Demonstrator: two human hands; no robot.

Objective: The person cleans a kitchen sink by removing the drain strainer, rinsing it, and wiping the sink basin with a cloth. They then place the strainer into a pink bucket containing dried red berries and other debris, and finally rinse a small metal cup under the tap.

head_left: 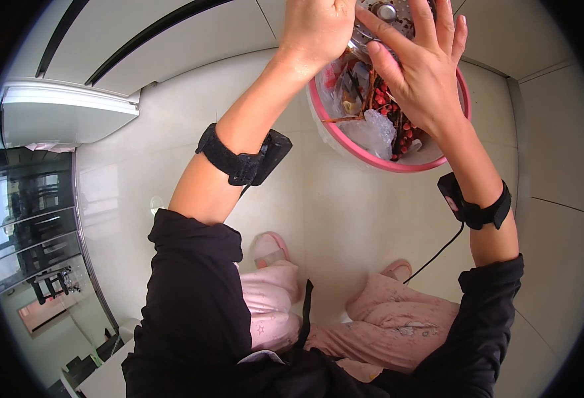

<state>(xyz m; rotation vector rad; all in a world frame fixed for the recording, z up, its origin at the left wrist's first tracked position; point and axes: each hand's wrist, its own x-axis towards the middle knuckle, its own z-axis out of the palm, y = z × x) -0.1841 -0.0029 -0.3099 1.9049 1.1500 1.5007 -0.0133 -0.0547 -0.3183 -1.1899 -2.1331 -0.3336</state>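
Observation:
A round metal perforated piece [386,14], like a strainer disc, is held at the top edge over a pink-rimmed bin [345,140] on the floor. My left hand [315,26] grips its left side with closed fingers. My right hand [421,63] lies over its right side with fingers spread flat. The bin holds red bits, brown stalks and a crumpled clear plastic bag [375,129]. Both wrists wear black straps, and a thin black cable [438,255] hangs from the right one.
Pale floor tiles [345,219] lie below me. My legs in pink trousers and pink slippers [270,249] stand under the arms. A white counter edge [66,106] and a dark glass-fronted cabinet [30,219] are at the left.

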